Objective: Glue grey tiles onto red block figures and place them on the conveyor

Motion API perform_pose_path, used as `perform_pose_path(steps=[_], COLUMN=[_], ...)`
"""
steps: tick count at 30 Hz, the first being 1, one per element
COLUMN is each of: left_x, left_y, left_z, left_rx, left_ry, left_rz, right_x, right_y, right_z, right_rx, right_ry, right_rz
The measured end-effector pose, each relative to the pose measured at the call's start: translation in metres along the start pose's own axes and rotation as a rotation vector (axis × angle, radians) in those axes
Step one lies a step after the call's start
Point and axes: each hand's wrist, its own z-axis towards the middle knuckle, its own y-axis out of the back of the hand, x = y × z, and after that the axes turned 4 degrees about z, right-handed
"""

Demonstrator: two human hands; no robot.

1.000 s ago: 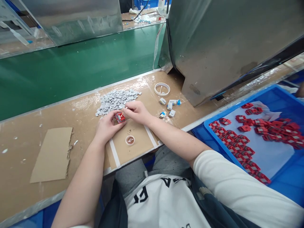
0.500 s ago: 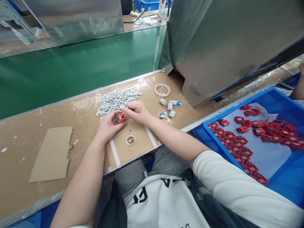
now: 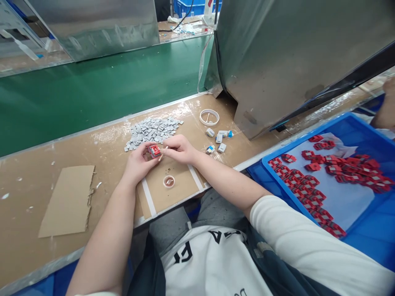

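Note:
Between the thumb and fingers of my left hand (image 3: 139, 162) is a small red plastic piece (image 3: 154, 151), its grey side showing at the left. My right hand (image 3: 180, 150) pinches a thin cotton swab (image 3: 162, 154), which slants just right of the red piece. Whether the swab touches the piece I cannot tell. Below the hands stands a small clear cup (image 3: 168, 181) with brownish liquid. Behind them lies a heap of small grey rectangular pieces (image 3: 152, 130).
To the right, a blue tray (image 3: 264, 158) holds many red pieces (image 3: 354, 168) on white sheeting. A white ring (image 3: 209, 117) and several small pale blocks (image 3: 219, 137) lie near the metal housing (image 3: 277, 61). Torn cardboard (image 3: 68, 201) rests at left. Another person's arm (image 3: 384, 105) shows at far right.
My right hand has drawn the swab off the top of the red piece, down and to its side. My left hand has tilted the piece slightly and moved it a little up and left.

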Motion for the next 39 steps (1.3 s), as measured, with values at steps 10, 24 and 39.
perform_pose_path(steps=[10, 24, 39], left_x=[-0.006, -0.012, -0.007], left_y=[0.003, 0.004, 0.003], left_z=[-0.001, -0.002, 0.001], left_rx=[-0.096, -0.104, 0.038], left_ry=[0.06, 0.051, 0.043], left_rz=[-0.048, 0.034, -0.371], right_x=[0.054, 0.041, 0.01], right_y=[-0.005, 0.115, 0.071], right_z=[-0.033, -0.098, -0.061], right_rx=[0.443, 0.286, -0.206], right_ry=[-0.051, -0.262, -0.333], right_rz=[-0.301, -0.992, 0.083])
